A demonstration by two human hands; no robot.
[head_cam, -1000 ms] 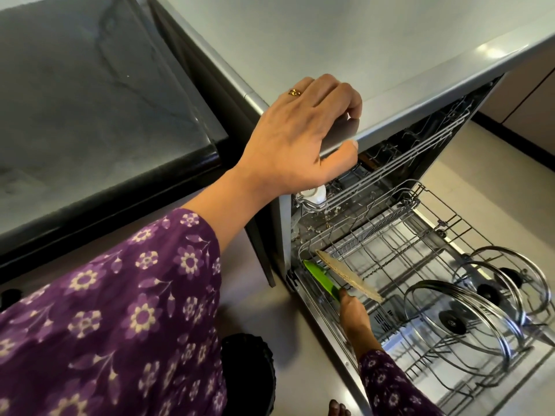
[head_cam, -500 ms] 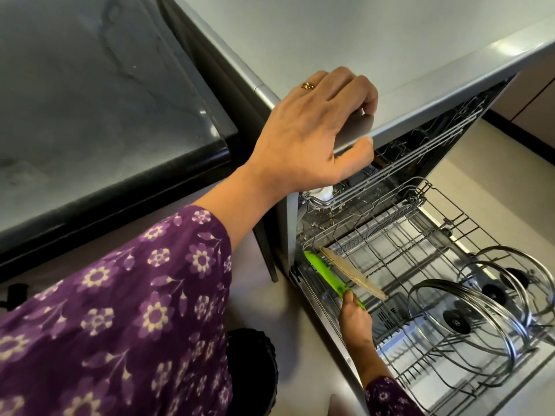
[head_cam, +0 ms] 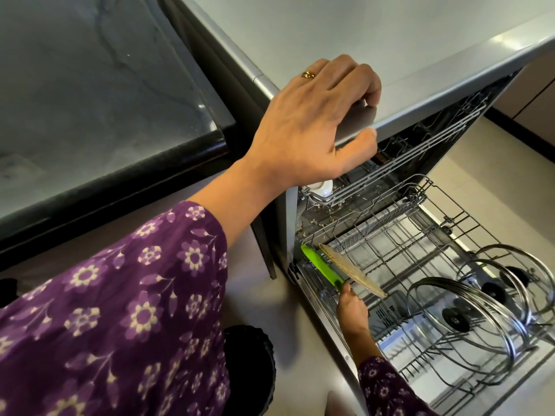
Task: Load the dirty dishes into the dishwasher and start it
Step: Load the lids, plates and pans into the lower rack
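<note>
Above the lower rack (head_cam: 449, 217), the left hand (head_cam: 309, 124) grips the dishwasher (head_cam: 420, 40) edge; the right hand (head_cam: 353, 306) holds a green utensil (head_cam: 321, 267) at its left rim, lids (head_cam: 459, 313) opposite.

On my feed, a dark grey marbled counter (head_cam: 90, 100) with a glossy black edge fills the upper left. Pale beige floor tiles (head_cam: 495, 175) run to brown cabinet fronts (head_cam: 537, 97) above a dark plinth (head_cam: 522, 133). Lower down sits a round black object (head_cam: 252, 364); I cannot identify it.
</note>
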